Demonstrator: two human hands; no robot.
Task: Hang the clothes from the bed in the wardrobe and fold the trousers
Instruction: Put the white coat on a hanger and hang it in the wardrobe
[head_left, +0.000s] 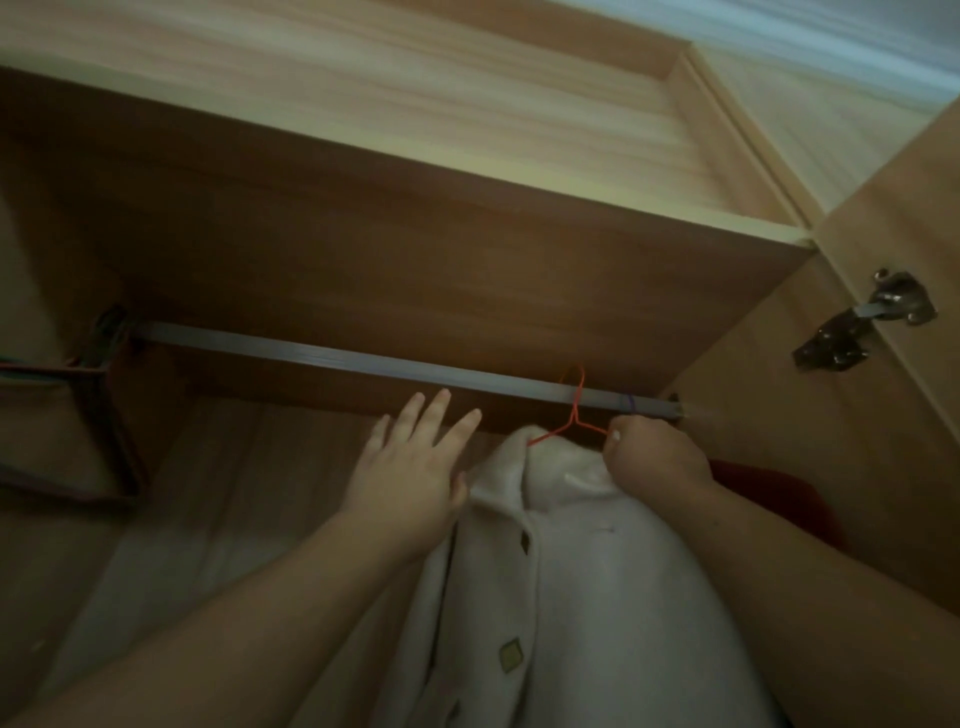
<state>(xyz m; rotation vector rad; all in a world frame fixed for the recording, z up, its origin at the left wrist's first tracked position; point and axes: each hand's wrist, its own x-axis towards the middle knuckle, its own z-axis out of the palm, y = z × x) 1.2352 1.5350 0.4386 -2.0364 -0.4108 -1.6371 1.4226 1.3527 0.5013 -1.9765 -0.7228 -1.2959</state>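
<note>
The wardrobe (467, 270) is matt, wood-grain board; its rail (363, 361) is dull grey metal. The coat (582, 597) is soft, fuzzy white cloth — on a thin red wire hanger (574, 415). The hinge (867, 322) is shiny metal.

Inside the wardrobe (467, 249), a white coat (561, 571) hangs on a red hanger (574, 415) hooked over the grey rail (363, 361) at centre right. The left hand (410, 467), fingers spread, touches the collar. The right hand (654, 449) grips the hanger's shoulder. Dark empty hangers (98, 395) hang at far left; a hinge (867, 327) shows at right.
</note>
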